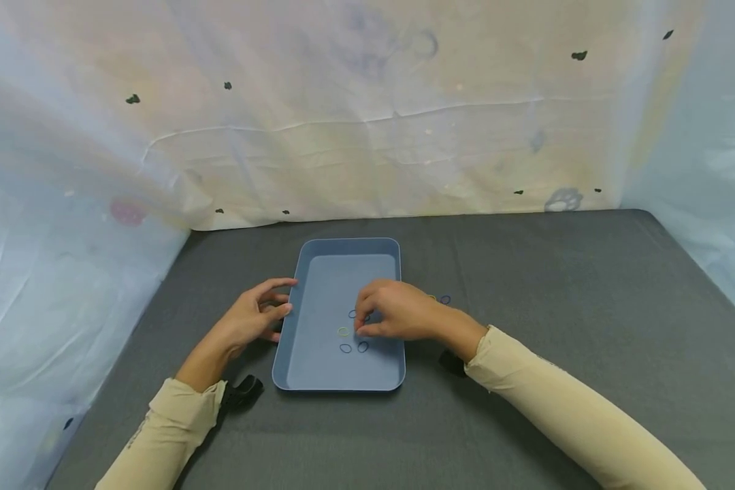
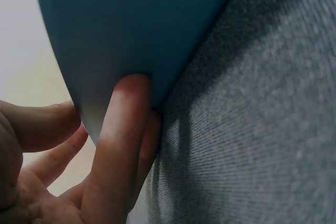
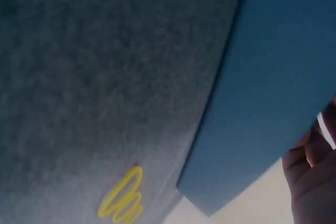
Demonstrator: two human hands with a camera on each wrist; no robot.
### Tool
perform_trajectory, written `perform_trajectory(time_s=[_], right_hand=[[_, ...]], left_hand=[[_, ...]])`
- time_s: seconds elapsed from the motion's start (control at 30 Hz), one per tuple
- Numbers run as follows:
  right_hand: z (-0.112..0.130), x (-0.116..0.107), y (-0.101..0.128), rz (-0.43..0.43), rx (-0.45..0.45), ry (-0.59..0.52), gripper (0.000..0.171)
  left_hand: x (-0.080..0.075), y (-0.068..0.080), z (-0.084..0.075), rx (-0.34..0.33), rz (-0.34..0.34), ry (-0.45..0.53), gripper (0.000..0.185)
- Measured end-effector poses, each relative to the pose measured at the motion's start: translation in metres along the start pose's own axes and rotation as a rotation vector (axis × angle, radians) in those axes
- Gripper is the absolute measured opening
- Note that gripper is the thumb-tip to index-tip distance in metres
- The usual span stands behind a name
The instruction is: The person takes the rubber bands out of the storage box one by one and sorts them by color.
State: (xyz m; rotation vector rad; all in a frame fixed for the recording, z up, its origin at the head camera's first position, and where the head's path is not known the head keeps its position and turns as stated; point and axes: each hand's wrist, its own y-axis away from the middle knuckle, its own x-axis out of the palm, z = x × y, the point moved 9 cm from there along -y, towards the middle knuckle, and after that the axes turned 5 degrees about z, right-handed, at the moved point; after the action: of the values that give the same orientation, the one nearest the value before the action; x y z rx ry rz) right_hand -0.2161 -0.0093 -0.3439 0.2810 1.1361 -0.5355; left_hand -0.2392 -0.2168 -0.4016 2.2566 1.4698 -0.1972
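A blue-grey rectangular tray lies on the dark cloth. My left hand is at its left side, fingers spread, with fingertips against the outer wall; the left wrist view shows a finger pressed there. My right hand hangs over the tray's right half, fingers bent down and thumb close to the fingertips. I cannot tell whether a loop is pinched between them. Near them in the tray lie a yellow loop and several dark thin loops, some partly behind the fingers.
Right of the tray, on the grey cloth, a blue loop lies beside yellow loops, which my right wrist partly hides in the head view. A pale patterned curtain hangs behind the table and along both sides.
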Motion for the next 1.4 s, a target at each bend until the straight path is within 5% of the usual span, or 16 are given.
perform_trajectory(time_s=[0.57, 1.4], right_hand=[[-0.008, 0.016, -0.025, 0.024, 0.047, 0.055, 0.008], [-0.004, 0.026, -0.028, 0.046, 0.058, 0.120, 0.010]], left_hand=[[-0.001, 0.001, -0.002, -0.020, -0.028, -0.034, 0.052], [-0.002, 0.005, -0.001, -0.020, -0.035, -0.060, 0.052]])
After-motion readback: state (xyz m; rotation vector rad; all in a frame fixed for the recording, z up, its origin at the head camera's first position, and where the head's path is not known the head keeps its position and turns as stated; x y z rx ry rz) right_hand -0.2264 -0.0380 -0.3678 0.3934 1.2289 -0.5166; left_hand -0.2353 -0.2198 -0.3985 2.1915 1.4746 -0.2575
